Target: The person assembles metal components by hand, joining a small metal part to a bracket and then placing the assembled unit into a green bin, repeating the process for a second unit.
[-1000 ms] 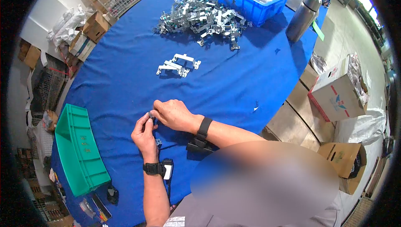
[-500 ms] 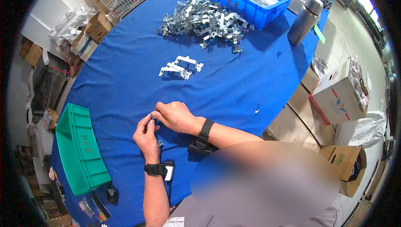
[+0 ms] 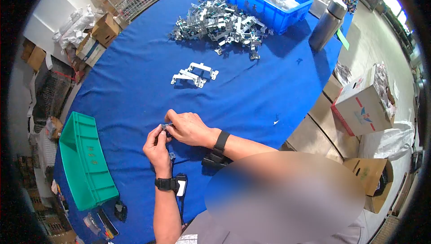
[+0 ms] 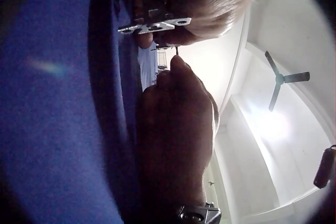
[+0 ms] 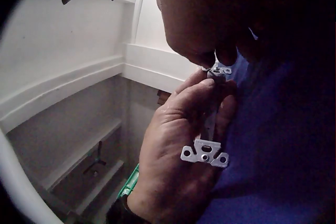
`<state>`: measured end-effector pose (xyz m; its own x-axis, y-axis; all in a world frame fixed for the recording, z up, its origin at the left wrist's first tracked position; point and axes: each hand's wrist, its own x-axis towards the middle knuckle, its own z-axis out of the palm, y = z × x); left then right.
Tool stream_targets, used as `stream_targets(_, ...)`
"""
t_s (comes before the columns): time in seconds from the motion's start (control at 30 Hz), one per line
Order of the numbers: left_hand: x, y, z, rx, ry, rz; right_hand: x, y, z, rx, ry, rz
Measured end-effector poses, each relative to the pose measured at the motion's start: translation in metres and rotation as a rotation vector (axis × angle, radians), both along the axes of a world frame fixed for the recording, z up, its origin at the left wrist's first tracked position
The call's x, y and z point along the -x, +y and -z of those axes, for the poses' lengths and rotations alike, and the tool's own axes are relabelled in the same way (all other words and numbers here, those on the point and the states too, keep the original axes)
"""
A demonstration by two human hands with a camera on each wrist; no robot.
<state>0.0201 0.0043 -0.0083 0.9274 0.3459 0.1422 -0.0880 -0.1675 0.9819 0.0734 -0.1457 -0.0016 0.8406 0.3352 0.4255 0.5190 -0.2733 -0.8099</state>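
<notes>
My left hand (image 3: 157, 149) grips a metal bracket along its length. The bracket's near end plate (image 5: 205, 154), with several holes, juts out below the palm in the right wrist view. At the far end, the fingers and thumb of my right hand (image 3: 191, 129) pinch the bracket beside a small grey fitting (image 5: 216, 75), the left thumb tip pressed against it. In the left wrist view the end plate (image 4: 156, 26) shows beneath the left palm, and the right hand (image 4: 178, 113) reaches toward it from below. The fingertips partly hide the far end.
Several similar brackets (image 3: 195, 74) lie ahead on the blue cloth, with a large pile (image 3: 220, 24) behind them. A blue crate (image 3: 280, 17) and a steel bottle (image 3: 327, 24) stand at the back right. On the left sits a green bin (image 3: 87, 161), with small tools (image 3: 107, 224) near it.
My right fingers have shifted slightly at the bracket's far end, and more of that end shows between the hands. The left hand keeps its grip almost in place.
</notes>
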Motion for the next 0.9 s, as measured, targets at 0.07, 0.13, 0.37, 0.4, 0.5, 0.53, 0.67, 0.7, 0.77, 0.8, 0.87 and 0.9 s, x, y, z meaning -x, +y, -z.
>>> stream_targets(0.07,-0.0001,-0.0004,-0.0009,-0.002,0.022,-0.019,-0.0024,0.0029,0.0036,0.010,-0.004,0.034)
stream_targets(0.13,-0.0025,0.0004,0.0004,-0.017,0.003,-0.009,-0.0077,0.0000,0.0005,0.113,0.004,0.010)
stream_targets(0.37,-0.0007,0.0021,0.0019,0.013,0.006,0.001,-0.0058,0.0006,0.0005,0.069,0.034,-0.004)
stream_targets(0.4,-0.0005,0.0011,0.0011,0.012,0.014,0.002,-0.0030,0.0007,0.0015,0.055,0.025,-0.002)
stream_targets(0.5,0.0007,-0.0017,-0.0031,-0.008,0.011,-0.007,-0.0026,-0.0004,0.0027,0.166,0.064,-0.029)
stream_targets(0.53,0.0000,-0.0010,-0.0031,-0.007,0.002,-0.009,-0.0056,-0.0010,0.0007,0.239,0.054,-0.036)
stream_targets(0.67,0.0010,0.0009,0.0021,0.027,0.024,-0.004,-0.0005,-0.0007,-0.0051,0.031,0.033,0.012)
stream_targets(0.7,0.0009,0.0013,0.0027,0.033,0.019,0.001,0.0011,-0.0002,-0.0013,0.028,0.039,0.012)
stream_targets(0.77,-0.0002,0.0019,0.0015,0.032,0.012,0.001,-0.0025,0.0021,0.0031,0.031,0.031,0.004)
stream_targets(0.8,-0.0004,0.0004,0.0008,0.023,0.012,-0.009,-0.0043,0.0019,0.0022,0.027,0.021,-0.006)
stream_targets(0.87,0.0006,-0.0005,-0.0012,0.023,0.003,0.000,-0.0047,0.0006,0.0028,0.190,0.018,0.001)
stream_targets(0.9,0.0005,0.0000,0.0004,0.016,-0.010,-0.001,-0.0051,0.0007,0.0022,0.192,0.017,0.002)
